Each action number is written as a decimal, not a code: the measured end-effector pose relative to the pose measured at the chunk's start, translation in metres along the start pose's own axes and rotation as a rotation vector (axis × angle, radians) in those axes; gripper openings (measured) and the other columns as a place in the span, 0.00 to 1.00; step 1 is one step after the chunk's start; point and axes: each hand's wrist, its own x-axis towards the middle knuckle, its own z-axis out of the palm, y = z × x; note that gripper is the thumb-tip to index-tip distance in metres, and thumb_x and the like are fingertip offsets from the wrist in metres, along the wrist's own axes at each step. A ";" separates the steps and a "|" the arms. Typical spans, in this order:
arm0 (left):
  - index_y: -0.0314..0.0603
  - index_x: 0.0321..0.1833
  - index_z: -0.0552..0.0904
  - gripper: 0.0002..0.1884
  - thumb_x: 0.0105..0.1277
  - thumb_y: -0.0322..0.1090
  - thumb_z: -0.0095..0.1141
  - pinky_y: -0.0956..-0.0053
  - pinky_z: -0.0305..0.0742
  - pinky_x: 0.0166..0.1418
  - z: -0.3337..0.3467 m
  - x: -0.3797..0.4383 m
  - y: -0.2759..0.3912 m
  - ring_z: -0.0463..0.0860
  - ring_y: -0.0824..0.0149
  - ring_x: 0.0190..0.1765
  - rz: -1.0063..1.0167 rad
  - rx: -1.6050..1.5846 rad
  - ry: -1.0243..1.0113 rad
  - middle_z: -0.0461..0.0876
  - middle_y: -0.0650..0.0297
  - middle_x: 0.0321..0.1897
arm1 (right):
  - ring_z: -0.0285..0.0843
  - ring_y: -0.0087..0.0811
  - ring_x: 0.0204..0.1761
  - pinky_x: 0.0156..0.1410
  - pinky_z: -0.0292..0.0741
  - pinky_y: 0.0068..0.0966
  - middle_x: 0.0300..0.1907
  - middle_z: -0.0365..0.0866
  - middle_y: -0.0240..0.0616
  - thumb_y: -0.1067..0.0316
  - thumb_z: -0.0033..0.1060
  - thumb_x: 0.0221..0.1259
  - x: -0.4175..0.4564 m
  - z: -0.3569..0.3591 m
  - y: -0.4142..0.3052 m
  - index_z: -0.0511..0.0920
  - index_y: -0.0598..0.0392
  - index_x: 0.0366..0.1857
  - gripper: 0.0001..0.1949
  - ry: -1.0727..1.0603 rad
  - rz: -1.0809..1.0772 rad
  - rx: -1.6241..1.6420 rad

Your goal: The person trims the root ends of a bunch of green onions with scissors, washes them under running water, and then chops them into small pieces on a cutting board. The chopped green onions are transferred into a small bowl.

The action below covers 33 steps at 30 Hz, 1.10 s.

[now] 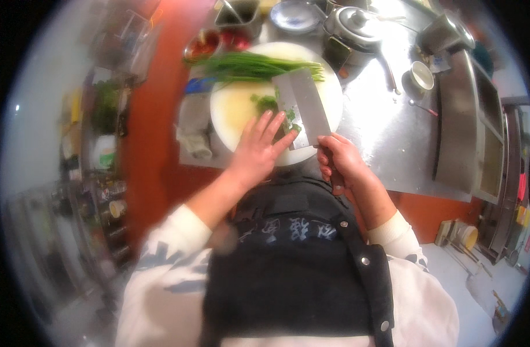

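My right hand [343, 158] is closed around the dark handle of a Chinese cleaver [306, 104]. Its broad blade is tilted over the round white cutting board [330, 95], with chopped green bits [291, 119] on its face. My left hand [260, 141] is at the blade's left side, fingers spread; one fingertip appears to touch the greens on the steel. A small heap of chopped greens [265, 102] sits on the board beyond my fingers. Across the board's far part lies a bunch of scallions [256, 65], its pale ends partly behind the cleaver's top corner.
A lidded pot [360, 26], a patterned bowl [295, 16] and a metal container [237, 15] stand at the back. On the steel counter [377, 143], a white cup [421, 76] and a small spoon [421, 107] lie to the right. A cloth [194, 145] is left of the board.
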 end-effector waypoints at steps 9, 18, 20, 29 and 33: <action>0.61 0.85 0.79 0.35 0.73 0.29 0.60 0.40 0.61 0.91 0.046 0.007 -0.057 0.68 0.45 0.88 -0.148 0.104 0.037 0.67 0.53 0.89 | 0.70 0.28 0.19 0.25 0.73 0.30 0.25 0.73 0.32 0.59 0.54 0.88 -0.011 0.024 0.002 0.74 0.54 0.45 0.11 0.033 0.036 -0.129; 0.44 0.66 0.92 0.21 0.72 0.25 0.61 0.54 0.77 0.80 0.045 0.023 -0.097 0.84 0.47 0.76 -0.211 -0.385 0.041 0.90 0.49 0.65 | 0.82 0.35 0.25 0.32 0.80 0.37 0.27 0.80 0.37 0.59 0.59 0.86 -0.045 0.028 0.007 0.77 0.55 0.49 0.11 0.308 -0.092 -0.611; 0.40 0.60 0.93 0.15 0.74 0.26 0.62 0.58 0.83 0.71 0.044 0.027 -0.110 0.90 0.49 0.66 -0.258 -0.521 -0.006 0.93 0.49 0.56 | 0.88 0.42 0.29 0.36 0.84 0.42 0.30 0.84 0.41 0.60 0.63 0.82 -0.053 0.021 0.016 0.78 0.55 0.48 0.10 0.425 -0.304 -0.961; 0.41 0.48 0.93 0.10 0.75 0.40 0.74 0.54 0.88 0.57 0.022 0.049 -0.135 0.94 0.47 0.50 -0.407 -0.380 -0.316 0.95 0.51 0.44 | 0.92 0.46 0.39 0.44 0.86 0.44 0.36 0.88 0.37 0.65 0.77 0.62 -0.076 -0.032 0.020 0.83 0.46 0.47 0.13 0.443 -0.846 -1.671; 0.40 0.53 0.94 0.13 0.69 0.23 0.63 0.53 0.85 0.67 0.024 0.040 -0.138 0.92 0.45 0.59 -0.167 -0.354 -0.174 0.94 0.48 0.51 | 0.92 0.46 0.39 0.44 0.86 0.45 0.37 0.86 0.36 0.63 0.75 0.65 -0.073 -0.049 0.004 0.80 0.47 0.45 0.11 0.314 -0.905 -1.736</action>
